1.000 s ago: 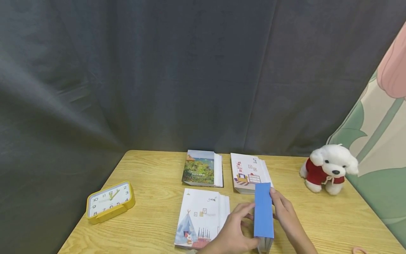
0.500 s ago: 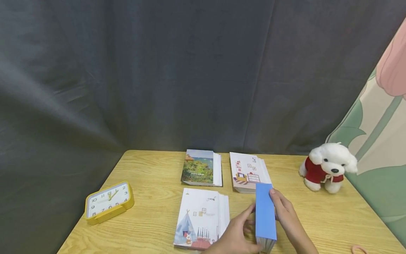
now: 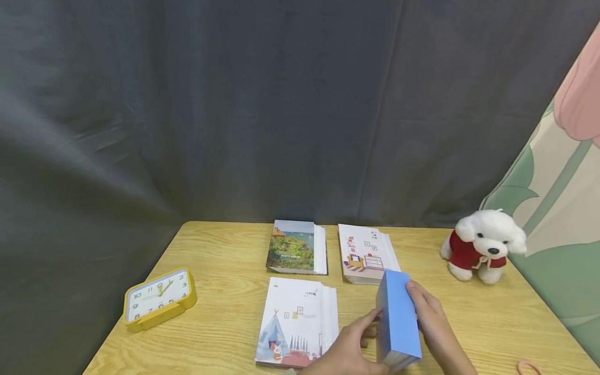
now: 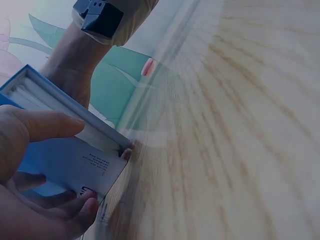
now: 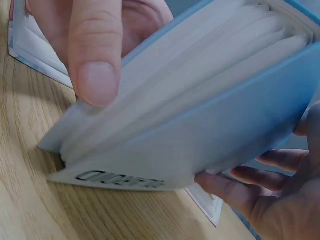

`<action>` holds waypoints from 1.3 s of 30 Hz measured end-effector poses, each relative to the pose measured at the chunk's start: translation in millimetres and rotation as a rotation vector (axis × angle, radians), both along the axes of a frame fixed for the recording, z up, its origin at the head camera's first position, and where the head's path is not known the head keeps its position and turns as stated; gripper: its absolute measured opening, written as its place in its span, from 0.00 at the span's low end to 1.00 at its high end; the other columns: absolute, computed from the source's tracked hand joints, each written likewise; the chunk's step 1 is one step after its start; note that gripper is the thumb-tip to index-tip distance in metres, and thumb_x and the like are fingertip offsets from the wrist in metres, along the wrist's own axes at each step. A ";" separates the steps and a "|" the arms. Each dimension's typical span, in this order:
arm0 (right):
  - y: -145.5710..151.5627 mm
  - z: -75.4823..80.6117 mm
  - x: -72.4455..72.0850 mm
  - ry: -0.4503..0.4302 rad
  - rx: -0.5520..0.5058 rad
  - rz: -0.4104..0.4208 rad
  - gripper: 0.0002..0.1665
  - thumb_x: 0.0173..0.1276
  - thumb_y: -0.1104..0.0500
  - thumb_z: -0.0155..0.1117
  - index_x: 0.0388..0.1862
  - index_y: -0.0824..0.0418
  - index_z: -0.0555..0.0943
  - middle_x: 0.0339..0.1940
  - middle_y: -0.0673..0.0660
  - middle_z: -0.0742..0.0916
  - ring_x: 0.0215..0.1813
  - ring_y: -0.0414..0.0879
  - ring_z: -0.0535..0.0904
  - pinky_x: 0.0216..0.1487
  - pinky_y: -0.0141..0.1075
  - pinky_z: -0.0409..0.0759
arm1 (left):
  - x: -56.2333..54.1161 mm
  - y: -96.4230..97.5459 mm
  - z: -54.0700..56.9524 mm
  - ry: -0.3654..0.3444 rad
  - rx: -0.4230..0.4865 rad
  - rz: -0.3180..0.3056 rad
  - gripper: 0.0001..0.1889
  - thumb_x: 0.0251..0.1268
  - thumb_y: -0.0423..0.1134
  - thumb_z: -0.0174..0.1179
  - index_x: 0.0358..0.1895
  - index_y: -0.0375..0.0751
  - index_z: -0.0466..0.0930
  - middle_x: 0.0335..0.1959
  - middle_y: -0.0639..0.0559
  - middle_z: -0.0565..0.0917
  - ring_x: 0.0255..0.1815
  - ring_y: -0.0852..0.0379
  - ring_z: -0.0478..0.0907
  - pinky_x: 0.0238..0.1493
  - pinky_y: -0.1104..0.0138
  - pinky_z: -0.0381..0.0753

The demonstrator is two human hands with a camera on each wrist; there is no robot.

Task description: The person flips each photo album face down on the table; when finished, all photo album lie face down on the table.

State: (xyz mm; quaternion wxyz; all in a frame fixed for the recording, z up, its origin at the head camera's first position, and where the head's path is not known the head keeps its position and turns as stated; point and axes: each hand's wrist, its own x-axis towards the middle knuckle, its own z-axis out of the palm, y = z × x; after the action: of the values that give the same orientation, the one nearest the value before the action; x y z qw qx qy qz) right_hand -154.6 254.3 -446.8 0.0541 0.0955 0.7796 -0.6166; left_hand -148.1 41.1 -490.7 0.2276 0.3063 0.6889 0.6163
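Note:
A thick blue photo album [image 3: 404,312] stands spine up between my two hands, leaning a little so its left cover shows in the head view. My left hand [image 3: 351,346] holds it from the left, thumb at the page-edge end and fingers against the cover. From the right, my right hand [image 3: 433,320] grips it, thumb near the top of the spine. In the right wrist view the album's white pages [image 5: 190,75] fan slightly apart, and its pale lower edge is close over the wood. Dark lettering [image 5: 120,180] runs along that cover.
A white album with a tent picture [image 3: 295,323] lies left of my hands. Behind are a landscape-covered album [image 3: 292,247] and another white album [image 3: 363,250]. A yellow clock [image 3: 159,299] is at left, a plush dog [image 3: 487,245] at right, a pink loop [image 3: 528,366] near the front.
The blue album has turned and tilted, and its near end has swung right, so its left cover now shows. Both hands have shifted slightly right with it.

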 end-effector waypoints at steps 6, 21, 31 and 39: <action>4.4 -0.5 2.0 0.018 0.039 -0.095 0.45 0.79 0.38 0.41 0.78 0.72 0.53 0.74 0.74 0.63 0.68 0.58 0.66 0.51 0.37 0.78 | -0.9 -0.4 -0.7 0.095 -0.046 0.029 0.47 0.51 0.36 0.71 0.77 0.43 0.58 0.70 0.50 0.66 0.63 0.62 0.68 0.62 0.68 0.67; 12.8 -0.4 7.7 0.114 0.275 -0.371 0.26 0.73 0.50 0.61 0.64 0.64 0.78 0.61 0.66 0.81 0.39 0.31 0.79 0.34 0.28 0.80 | -0.3 1.4 0.1 0.208 -0.204 0.047 0.43 0.52 0.40 0.73 0.74 0.44 0.65 0.72 0.48 0.66 0.71 0.51 0.62 0.65 0.58 0.68; 16.1 -10.3 8.4 0.048 0.562 -0.268 0.51 0.60 0.33 0.68 0.64 0.74 0.73 0.59 0.81 0.76 0.53 0.72 0.79 0.37 0.52 0.85 | -2.9 2.2 -2.4 0.341 -0.383 0.045 0.39 0.53 0.45 0.74 0.70 0.43 0.71 0.71 0.44 0.66 0.68 0.50 0.62 0.61 0.57 0.72; 18.4 -17.9 7.5 -0.042 0.664 -0.186 0.49 0.63 0.38 0.68 0.65 0.77 0.69 0.60 0.80 0.75 0.56 0.74 0.75 0.50 0.61 0.78 | -3.5 0.9 -5.2 0.404 -0.365 0.059 0.41 0.49 0.46 0.76 0.69 0.42 0.72 0.70 0.43 0.67 0.63 0.57 0.62 0.60 0.61 0.71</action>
State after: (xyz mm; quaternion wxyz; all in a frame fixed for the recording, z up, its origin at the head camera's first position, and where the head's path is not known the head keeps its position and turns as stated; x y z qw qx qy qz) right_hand -147.1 272.7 -464.7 -0.0206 0.1912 0.9244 -0.3293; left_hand -151.6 42.0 -495.9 0.1187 0.3569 0.8285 0.4148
